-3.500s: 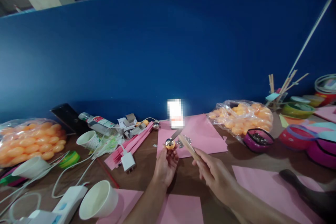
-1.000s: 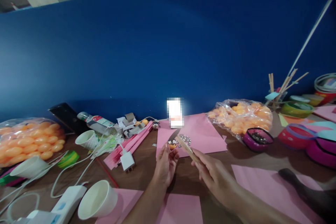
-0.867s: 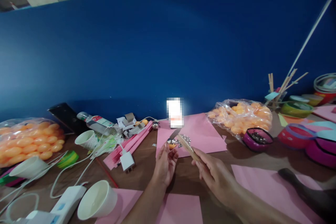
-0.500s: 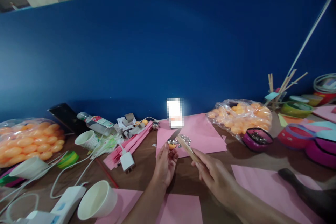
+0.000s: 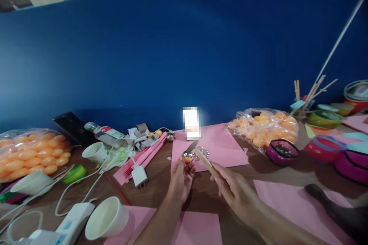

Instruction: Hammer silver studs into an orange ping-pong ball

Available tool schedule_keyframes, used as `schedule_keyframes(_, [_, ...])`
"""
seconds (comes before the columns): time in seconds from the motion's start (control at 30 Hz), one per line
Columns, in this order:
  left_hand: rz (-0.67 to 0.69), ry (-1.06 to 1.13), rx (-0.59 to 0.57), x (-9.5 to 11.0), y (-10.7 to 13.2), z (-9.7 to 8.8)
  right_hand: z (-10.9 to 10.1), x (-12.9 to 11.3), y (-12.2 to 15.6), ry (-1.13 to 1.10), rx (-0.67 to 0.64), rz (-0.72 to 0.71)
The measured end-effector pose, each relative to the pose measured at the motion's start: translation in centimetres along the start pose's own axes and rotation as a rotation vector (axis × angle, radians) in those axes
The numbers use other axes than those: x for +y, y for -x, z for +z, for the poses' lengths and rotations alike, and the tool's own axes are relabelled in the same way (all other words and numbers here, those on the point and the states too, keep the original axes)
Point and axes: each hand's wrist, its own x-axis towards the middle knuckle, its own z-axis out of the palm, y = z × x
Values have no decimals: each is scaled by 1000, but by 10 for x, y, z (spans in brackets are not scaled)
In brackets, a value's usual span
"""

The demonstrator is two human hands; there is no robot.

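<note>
My left hand (image 5: 181, 179) is closed, its fingertips around a small orange ball (image 5: 188, 159) with shiny silver pieces on its upper side. My right hand (image 5: 234, 189) grips a knife (image 5: 206, 162) by its light wooden handle. The dark, flat blade slants up to the left, just above the ball; whether it touches the ball I cannot tell. Behind the handle, a cluster of silver studs (image 5: 204, 151) lies on a pink sheet (image 5: 227, 147).
Bagged orange balls (image 5: 264, 128) stand at the right, near a purple bowl (image 5: 282, 152) of small dark pieces. At the left are another ball bag (image 5: 34, 155), a bottle (image 5: 105, 134), paper cups (image 5: 107, 218), a white charger (image 5: 139, 176) and cables. A dark handle-like object (image 5: 327, 201) lies at the lower right.
</note>
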Motion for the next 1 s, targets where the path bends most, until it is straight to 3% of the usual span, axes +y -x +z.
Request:
schedule_keyframes(0.5, [-7, 21, -16, 0, -1, -3, -2, 1, -1, 89, 48, -20])
schedule_keyframes(0.77, [6, 8, -70, 1, 1, -3, -2, -4, -1, 81, -37, -35])
schedule_keyframes(1.0, [14, -24, -98, 1, 3, 0, -3, -4, -2, 96, 3, -37])
